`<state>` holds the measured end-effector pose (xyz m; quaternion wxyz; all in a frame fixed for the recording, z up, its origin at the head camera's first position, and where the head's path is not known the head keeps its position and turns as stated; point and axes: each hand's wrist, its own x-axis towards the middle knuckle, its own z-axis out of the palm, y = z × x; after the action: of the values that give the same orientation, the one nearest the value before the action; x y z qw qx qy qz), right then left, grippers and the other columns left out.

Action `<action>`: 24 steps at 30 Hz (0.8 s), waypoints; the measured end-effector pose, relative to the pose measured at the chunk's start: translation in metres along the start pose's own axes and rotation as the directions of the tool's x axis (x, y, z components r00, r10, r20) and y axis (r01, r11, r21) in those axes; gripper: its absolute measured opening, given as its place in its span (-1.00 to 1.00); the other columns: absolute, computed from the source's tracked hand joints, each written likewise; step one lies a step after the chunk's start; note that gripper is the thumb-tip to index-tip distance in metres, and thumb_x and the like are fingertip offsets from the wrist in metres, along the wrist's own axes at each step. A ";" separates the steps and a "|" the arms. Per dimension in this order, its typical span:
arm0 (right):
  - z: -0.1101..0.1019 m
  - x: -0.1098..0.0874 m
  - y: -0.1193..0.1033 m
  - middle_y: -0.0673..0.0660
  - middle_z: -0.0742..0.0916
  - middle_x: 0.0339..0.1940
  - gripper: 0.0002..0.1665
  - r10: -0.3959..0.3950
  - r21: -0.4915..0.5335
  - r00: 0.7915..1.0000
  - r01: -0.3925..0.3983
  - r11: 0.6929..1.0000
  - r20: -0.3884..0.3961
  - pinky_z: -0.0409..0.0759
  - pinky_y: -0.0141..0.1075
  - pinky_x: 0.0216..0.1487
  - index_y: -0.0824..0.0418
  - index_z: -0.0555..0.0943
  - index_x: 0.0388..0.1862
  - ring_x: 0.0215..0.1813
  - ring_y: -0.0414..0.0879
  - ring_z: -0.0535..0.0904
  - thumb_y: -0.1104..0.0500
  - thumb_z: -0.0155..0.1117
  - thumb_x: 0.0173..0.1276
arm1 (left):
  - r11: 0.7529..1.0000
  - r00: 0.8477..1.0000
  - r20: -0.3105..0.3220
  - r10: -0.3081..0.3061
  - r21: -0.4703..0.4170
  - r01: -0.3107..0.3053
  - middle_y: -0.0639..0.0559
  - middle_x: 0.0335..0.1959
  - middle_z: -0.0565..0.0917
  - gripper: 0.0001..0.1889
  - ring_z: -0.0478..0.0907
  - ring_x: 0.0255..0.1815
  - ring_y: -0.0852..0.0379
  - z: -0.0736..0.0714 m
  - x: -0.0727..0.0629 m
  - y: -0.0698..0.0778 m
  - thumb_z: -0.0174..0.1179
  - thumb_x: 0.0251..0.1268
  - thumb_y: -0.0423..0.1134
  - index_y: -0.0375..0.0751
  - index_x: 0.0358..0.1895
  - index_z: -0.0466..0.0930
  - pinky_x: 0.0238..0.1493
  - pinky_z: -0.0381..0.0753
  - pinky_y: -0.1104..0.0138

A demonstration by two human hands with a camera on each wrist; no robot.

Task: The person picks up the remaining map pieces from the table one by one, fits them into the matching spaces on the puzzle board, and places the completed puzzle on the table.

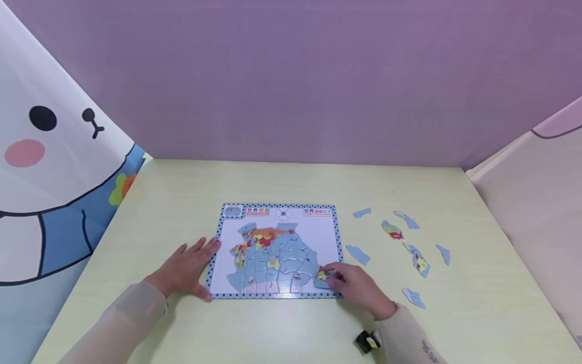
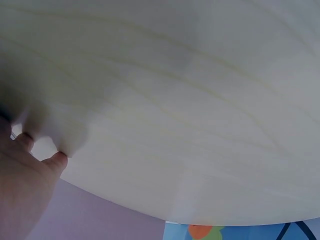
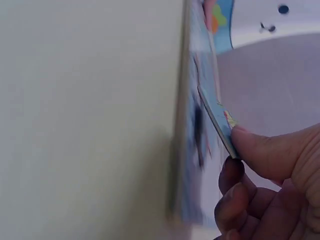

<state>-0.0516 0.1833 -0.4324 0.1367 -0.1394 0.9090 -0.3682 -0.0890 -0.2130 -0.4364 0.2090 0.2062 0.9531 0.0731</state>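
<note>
A world map jigsaw board (image 1: 318, 242) with a blue dotted border lies on the table, its middle filled with joined blue and coloured pieces. My right hand (image 1: 361, 288) pinches a puzzle piece (image 1: 322, 279) between thumb and fingers over the board's lower right. In the right wrist view this puzzle piece (image 3: 217, 117) is tilted above the board, its edge toward the camera. My left hand (image 1: 188, 268) rests with spread fingers at the board's left edge. Only part of the left hand (image 2: 30, 175) shows in the left wrist view.
Several loose puzzle pieces lie right of the board, among them a blue piece (image 1: 358, 254) and a yellow-and-blue piece (image 1: 417, 260). A small black object (image 1: 366, 342) sits by the right sleeve. A purple backdrop (image 1: 291, 81) stands behind the table (image 1: 182, 187).
</note>
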 end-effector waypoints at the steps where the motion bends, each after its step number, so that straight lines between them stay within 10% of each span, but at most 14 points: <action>1: -0.005 -0.001 0.003 0.00 0.64 -0.39 -0.70 0.021 0.006 1.000 -0.021 1.000 -0.019 0.44 -0.37 -0.40 0.25 0.64 0.01 -0.41 -0.19 0.44 0.34 0.25 0.29 | 1.000 1.000 0.000 0.000 0.000 0.000 -0.23 0.50 0.08 0.27 -0.09 0.49 -0.31 0.000 0.000 0.000 0.48 -0.33 0.28 -0.31 0.48 0.05 0.32 -0.08 -0.31; 14: -0.061 -0.015 0.064 0.13 0.65 -0.32 -0.64 0.271 -0.107 0.959 -0.279 0.954 -0.087 0.47 -0.22 -0.36 0.34 0.57 0.09 -0.34 -0.05 0.50 0.26 0.22 0.33 | 1.000 1.000 0.001 -0.001 -0.012 0.001 -0.22 0.50 0.08 0.28 -0.09 0.49 -0.30 0.001 0.001 0.000 0.48 -0.34 0.29 -0.30 0.48 0.05 0.33 -0.09 -0.31; 24: -0.073 -0.018 0.076 0.14 0.65 -0.30 -0.68 0.315 -0.097 0.948 -0.319 0.943 -0.053 0.50 -0.09 -0.22 0.35 0.59 0.02 -0.27 0.00 0.50 0.26 0.26 0.30 | 1.000 1.000 0.003 0.003 0.006 -0.003 -0.24 0.50 0.09 0.28 -0.07 0.48 -0.32 -0.001 -0.001 0.000 0.47 -0.35 0.31 -0.33 0.47 0.07 0.31 -0.06 -0.32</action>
<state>-0.0717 0.2880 -0.4333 0.1699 0.0083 0.9400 -0.2958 -0.0888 -0.2131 -0.4352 0.2096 0.2083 0.9528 0.0703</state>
